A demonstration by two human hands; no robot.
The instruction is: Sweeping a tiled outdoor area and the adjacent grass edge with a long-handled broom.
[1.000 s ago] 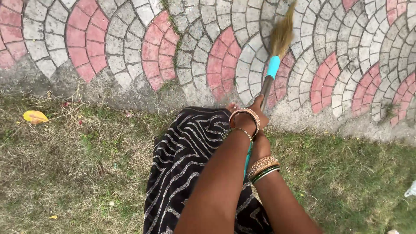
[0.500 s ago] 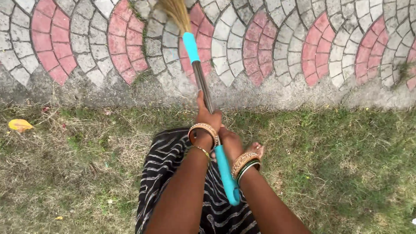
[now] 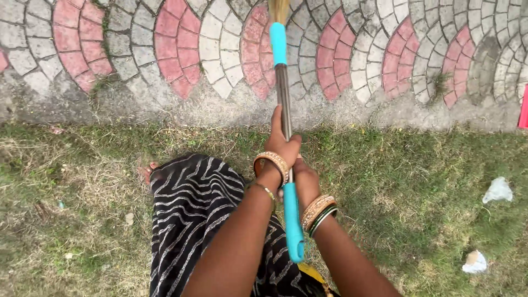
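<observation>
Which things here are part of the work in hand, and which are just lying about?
In use:
broom, upright
left hand, higher on its shaft
right hand, lower, by the blue grip
paving, under the bristles

Lying about:
white scrap on the grass
second scrap, nearer
red thing at the right edge

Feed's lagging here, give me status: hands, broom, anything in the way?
Left hand and right hand both shut on broom handle. Bristles out over patterned paving. Litter scraps on grass, off to the right; sweep path unobstructed.
</observation>
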